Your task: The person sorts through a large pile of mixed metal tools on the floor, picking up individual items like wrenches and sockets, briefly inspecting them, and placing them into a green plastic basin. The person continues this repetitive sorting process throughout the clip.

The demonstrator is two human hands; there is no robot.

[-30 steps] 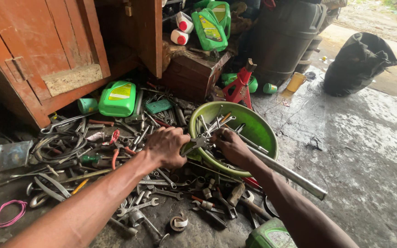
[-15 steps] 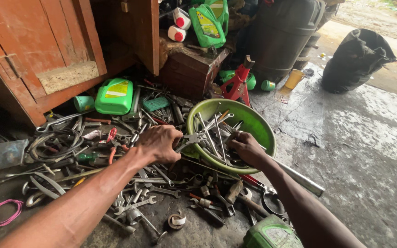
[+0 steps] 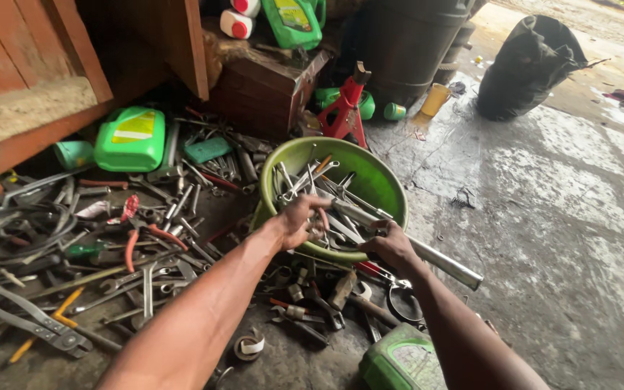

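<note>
A green plastic bowl (image 3: 378, 173) full of spanners and other metal tools sits on the concrete floor. My left hand (image 3: 299, 221) reaches over its near-left rim, fingers curled around a metal tool among the spanners. At the bowl's near rim my right hand (image 3: 393, 247) grips a long steel bar (image 3: 448, 264). One end of the bar lies in the bowl and the other sticks out to the right over the floor. Loose spanners, pliers and sockets (image 3: 146, 245) are heaped on the floor left of and in front of the bowl.
A green oil jug (image 3: 131, 139) lies at the back left by a red-brown wooden cabinet (image 3: 30, 65). A red jack stand (image 3: 347, 105), a dark barrel (image 3: 406, 40) and a black bag (image 3: 525, 68) stand behind. Another green container (image 3: 399, 361) sits by my right forearm.
My left hand has moved right, from the tool heap on the floor to inside the bowl. My right hand has stayed at the bowl's near rim with the steel bar.
</note>
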